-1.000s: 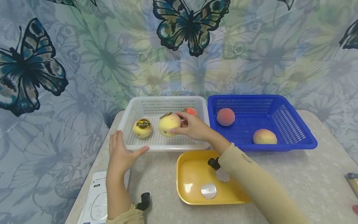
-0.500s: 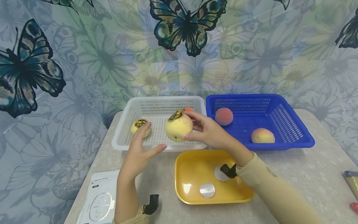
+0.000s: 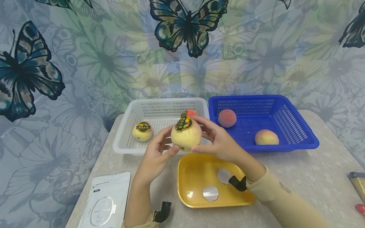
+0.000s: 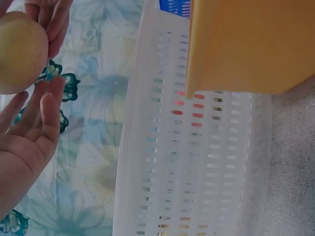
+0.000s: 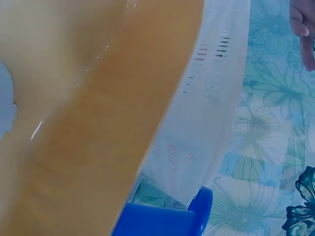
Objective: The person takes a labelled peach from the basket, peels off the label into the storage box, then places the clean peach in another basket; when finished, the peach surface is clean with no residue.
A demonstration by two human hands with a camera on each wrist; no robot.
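Note:
A yellow peach [image 3: 186, 136] with a black-and-gold label [image 3: 183, 123] is held up over the front of the white basket [image 3: 119, 147]. My right hand [image 3: 223, 142] grips its right side, thumb low on the front. On the other side, my left hand [image 3: 155, 156] has its thumb at the lower left and its fingers along the edge. In the left wrist view, the peach [image 4: 22, 54] sits at the upper left, with my left hand [image 4: 29, 147] just below it. Another labelled yellow peach [image 3: 142, 131] lies in the white basket, and a red fruit [image 3: 191, 113] shows behind the held one.
A blue basket [image 3: 310, 144] to the right holds a reddish peach [image 3: 227, 118] and a yellow-pink peach [image 3: 266, 137]. In front, a yellow tray [image 3: 191, 177] contains two round pale stickers [image 3: 210, 193]. A white packet [image 3: 105, 199] lies at the left of the table.
The right hand has lifted the peach towards me and turned its label to the front. My left hand has left the white basket's rim and come to the peach.

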